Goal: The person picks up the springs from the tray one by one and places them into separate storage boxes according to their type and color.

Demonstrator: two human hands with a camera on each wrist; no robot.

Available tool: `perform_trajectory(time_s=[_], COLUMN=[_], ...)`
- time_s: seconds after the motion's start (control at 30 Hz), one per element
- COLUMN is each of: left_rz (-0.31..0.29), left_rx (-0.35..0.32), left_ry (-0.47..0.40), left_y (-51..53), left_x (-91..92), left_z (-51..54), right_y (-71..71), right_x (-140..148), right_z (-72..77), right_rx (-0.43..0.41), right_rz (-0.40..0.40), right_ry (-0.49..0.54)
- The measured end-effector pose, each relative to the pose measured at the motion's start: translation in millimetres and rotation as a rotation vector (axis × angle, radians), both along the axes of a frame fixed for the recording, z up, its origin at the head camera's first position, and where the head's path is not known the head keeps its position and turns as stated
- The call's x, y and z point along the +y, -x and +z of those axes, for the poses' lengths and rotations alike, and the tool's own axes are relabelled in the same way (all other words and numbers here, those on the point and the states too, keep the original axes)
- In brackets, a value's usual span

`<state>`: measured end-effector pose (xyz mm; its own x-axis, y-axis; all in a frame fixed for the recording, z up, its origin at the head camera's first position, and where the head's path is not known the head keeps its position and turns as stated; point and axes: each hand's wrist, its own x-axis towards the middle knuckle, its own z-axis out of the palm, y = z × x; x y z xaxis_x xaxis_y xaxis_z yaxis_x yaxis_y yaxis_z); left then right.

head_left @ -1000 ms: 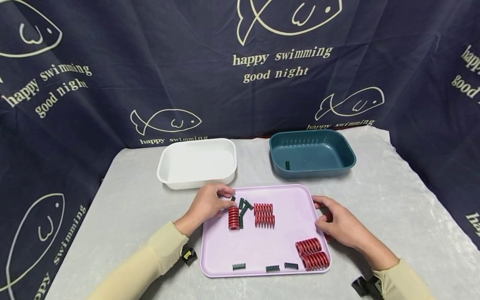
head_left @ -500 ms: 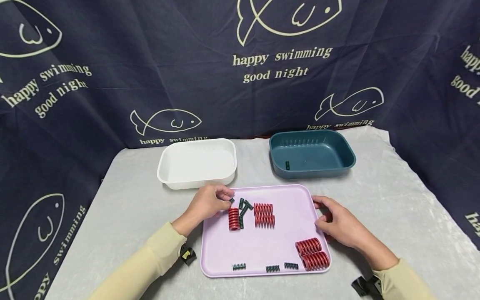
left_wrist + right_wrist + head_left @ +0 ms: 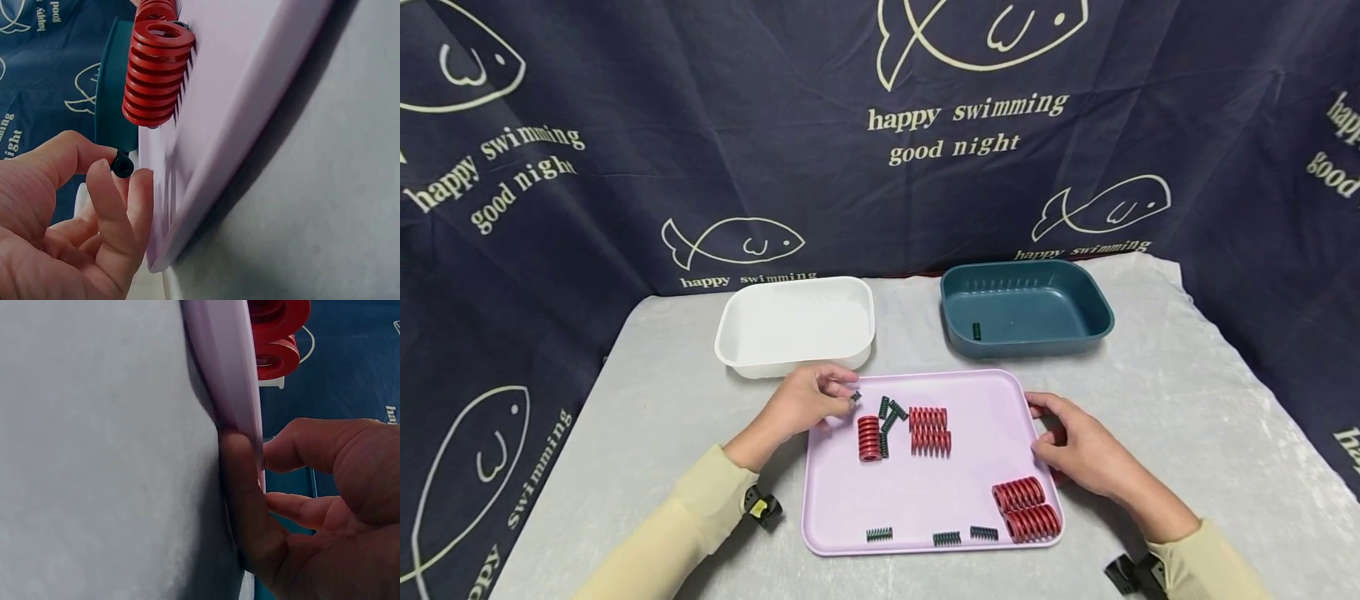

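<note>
Between thumb and fingertips, the left hand (image 3: 801,404) pinches a small dark green spring (image 3: 856,397) over the upper left corner of the pink tray (image 3: 940,492); the left wrist view shows the spring (image 3: 122,165) end-on. The right hand (image 3: 1086,446) grips the tray's right rim, thumb above and a finger against its outer side in the right wrist view. A red spring (image 3: 868,439) lies near the left hand, beside several small green springs (image 3: 890,419). Two red springs (image 3: 930,442) lie right of those, two more (image 3: 1032,522) in the lower right corner.
Behind the tray stand a white bin (image 3: 795,325) at left and a teal bin (image 3: 1026,308) at right, with one green spring (image 3: 977,331) inside the teal one. Three small green springs (image 3: 947,538) lie along the tray's front edge. A patterned dark cloth (image 3: 850,192) hangs behind.
The left hand has drawn a little left and away from the red spring, with the small green spring lifted in its fingers. The right hand has stayed on the rim.
</note>
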<state>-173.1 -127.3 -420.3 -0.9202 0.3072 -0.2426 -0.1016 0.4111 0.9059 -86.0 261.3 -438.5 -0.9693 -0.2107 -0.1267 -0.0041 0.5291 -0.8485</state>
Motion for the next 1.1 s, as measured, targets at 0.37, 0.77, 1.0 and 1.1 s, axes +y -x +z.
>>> perform_trajectory(time_s=[0.37, 0.77, 1.0, 1.1], left_rz=[-0.057, -0.114, -0.119, -0.125], left_rx=[-0.006, 0.03, 0.06, 0.067], left_ry=[-0.066, -0.059, -0.078, -0.078], left_y=[-3.9, 5.2, 13.2, 16.9], left_x=[5.5, 26.2, 36.0, 39.5], left_z=[9.0, 33.3, 42.2, 44.6], right_y=[0.6, -0.8, -0.4, 0.2], right_x=[0, 2, 2, 1], right_z=[0.3, 2.2, 1.7, 0.9], right_rx=[0.007, 0.043, 0.03, 0.023], right_rz=[0.001, -0.005, 0.003, 0.007], right_ry=[-0.014, -0.051, -0.011, -0.005])
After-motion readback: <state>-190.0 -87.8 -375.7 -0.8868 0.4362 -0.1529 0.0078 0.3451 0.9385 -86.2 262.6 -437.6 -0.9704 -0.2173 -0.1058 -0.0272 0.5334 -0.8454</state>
